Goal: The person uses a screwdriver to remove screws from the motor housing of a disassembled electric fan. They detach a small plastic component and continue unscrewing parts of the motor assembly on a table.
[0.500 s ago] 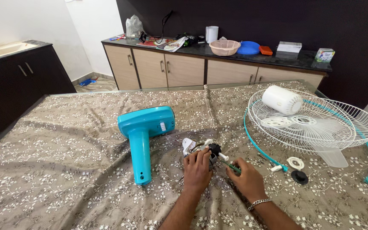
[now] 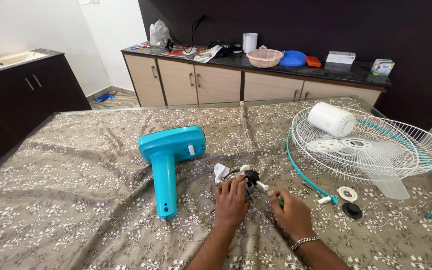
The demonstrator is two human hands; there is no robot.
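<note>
Head view: the left hand (image 2: 232, 201) presses down on a small dark fan motor (image 2: 250, 181), fingers curled over it, just right of the turquoise fan housing (image 2: 168, 155) on the desk (image 2: 66, 200). The right hand (image 2: 292, 216) has its fingers clamped on a green-handled screwdriver (image 2: 279, 201) aimed at the motor. This looks like unscrewing; next, hold the motor firm. Against the earlier frame, both hands sit much the same.

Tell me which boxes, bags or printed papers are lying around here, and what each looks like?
Flat white box: on the dark counter, right part, rectangular.
Small carton: counter's far right end, cube-like, green and white.
Plastic bag: counter's left end, translucent white, crumpled.
Printed papers: beside the bag, lying flat, multicoloured.
</note>
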